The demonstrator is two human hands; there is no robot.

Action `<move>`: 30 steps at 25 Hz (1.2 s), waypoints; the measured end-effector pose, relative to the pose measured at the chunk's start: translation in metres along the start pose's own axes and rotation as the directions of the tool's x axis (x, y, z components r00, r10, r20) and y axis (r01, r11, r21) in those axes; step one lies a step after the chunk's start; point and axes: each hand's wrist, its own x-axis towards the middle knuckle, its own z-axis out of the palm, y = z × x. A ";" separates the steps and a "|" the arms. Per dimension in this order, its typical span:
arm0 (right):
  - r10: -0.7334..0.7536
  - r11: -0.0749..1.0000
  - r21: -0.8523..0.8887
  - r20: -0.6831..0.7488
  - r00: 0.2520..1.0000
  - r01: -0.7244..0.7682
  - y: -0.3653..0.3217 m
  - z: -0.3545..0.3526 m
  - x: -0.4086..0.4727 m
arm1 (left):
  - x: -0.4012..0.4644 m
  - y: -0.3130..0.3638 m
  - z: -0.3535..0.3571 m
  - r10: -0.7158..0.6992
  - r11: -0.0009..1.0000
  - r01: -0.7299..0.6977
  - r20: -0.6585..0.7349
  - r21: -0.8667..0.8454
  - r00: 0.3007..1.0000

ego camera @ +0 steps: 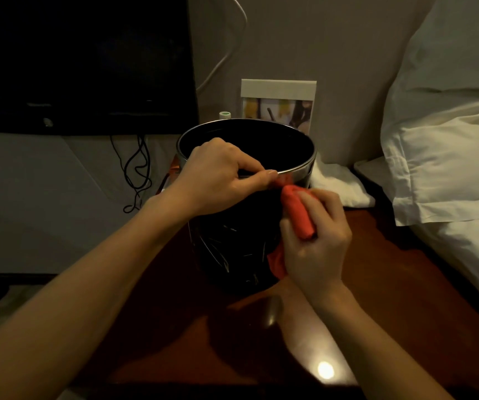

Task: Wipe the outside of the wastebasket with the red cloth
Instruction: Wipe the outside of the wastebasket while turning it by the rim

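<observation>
Hands split the work: my left hand (218, 177) grips the metal rim to steady the wastebasket (232, 249) on the desk (391, 298), while my right hand (317, 243) clutches the bunched red cloth (297, 213) against its near side, and I should press firmly, turning it between strokes

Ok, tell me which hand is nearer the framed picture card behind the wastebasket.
Left. The left hand grips the near rim of the wastebasket, just below the picture card. The right hand holds the red cloth lower, against the basket's side.
</observation>
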 end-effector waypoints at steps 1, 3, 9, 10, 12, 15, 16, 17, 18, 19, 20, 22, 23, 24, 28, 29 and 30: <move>0.011 1.000 0.000 0.045 0.999 -0.011 0.003 0.002 -0.012 | 0.000 0.000 0.000 0.005 1.000 -0.005 -0.001 -0.006 1.000; 0.044 0.999 -0.003 0.133 0.990 -0.044 0.007 0.005 -0.036 | -0.001 -0.001 0.000 0.012 1.000 -0.012 -0.015 -0.007 1.000; 0.019 1.000 0.023 0.033 0.999 -0.020 -0.002 0.000 -0.008 | -0.002 -0.002 -0.001 0.033 0.999 -0.033 -0.028 -0.001 0.999; 0.014 1.000 0.024 0.002 1.000 -0.014 -0.003 0.000 0.000 | -0.002 -0.002 -0.001 0.037 0.999 -0.037 -0.029 -0.001 0.999; 0.008 1.000 0.023 -0.012 1.000 -0.008 -0.002 0.001 0.001 | -0.002 -0.002 -0.001 0.051 0.999 -0.051 -0.026 0.008 0.998; 0.023 1.000 0.014 0.067 0.997 -0.024 0.006 0.004 -0.024 | -0.001 -0.004 0.000 0.063 0.998 -0.062 -0.036 0.021 0.997; 0.043 0.999 0.005 0.098 0.994 -0.044 0.010 0.005 -0.034 | -0.001 -0.005 0.000 0.061 0.998 -0.060 -0.038 0.017 0.997; 0.067 0.998 -0.002 0.124 0.990 -0.067 0.013 0.006 -0.042 | -0.001 -0.005 0.000 0.057 0.998 -0.056 -0.035 0.009 0.998; 0.086 0.996 -0.007 0.140 0.987 -0.085 0.015 0.006 -0.046 | -0.001 -0.006 0.000 0.052 0.999 -0.052 -0.032 0.000 0.998; 0.090 0.996 -0.007 0.141 0.986 -0.090 0.014 0.006 -0.046 | -0.001 -0.006 0.000 0.050 0.999 -0.051 -0.030 -0.010 0.998; 0.083 0.997 -0.003 0.125 0.989 -0.083 0.012 0.004 -0.041 | -0.001 -0.006 0.000 0.053 0.998 -0.054 -0.032 -0.020 0.998; 0.049 0.999 0.000 0.053 0.997 -0.049 0.007 0.001 -0.023 | -0.002 -0.007 0.000 0.073 0.997 -0.074 -0.044 -0.032 0.996; 0.028 1.000 0.001 0.014 0.999 -0.029 0.004 -0.001 -0.012 | -0.003 -0.007 0.000 0.079 0.996 -0.080 -0.051 -0.034 0.996; 0.011 1.000 0.001 -0.015 1.000 -0.011 0.003 -0.002 -0.004 | -0.003 -0.008 0.000 0.080 0.996 -0.082 -0.055 -0.036 0.995; 0.037 0.999 -0.009 0.014 0.999 -0.036 0.007 0.001 -0.017 | -0.004 -0.009 0.000 0.080 0.995 -0.082 -0.045 -0.049 0.996; 0.054 0.998 -0.016 0.051 0.997 -0.053 0.010 0.001 -0.028 | -0.004 -0.009 0.001 0.080 0.995 -0.082 -0.044 -0.062 0.996; 0.068 0.997 -0.025 0.086 0.994 -0.066 0.012 0.001 -0.037 | -0.003 -0.010 0.001 0.077 0.994 -0.080 -0.046 -0.074 0.996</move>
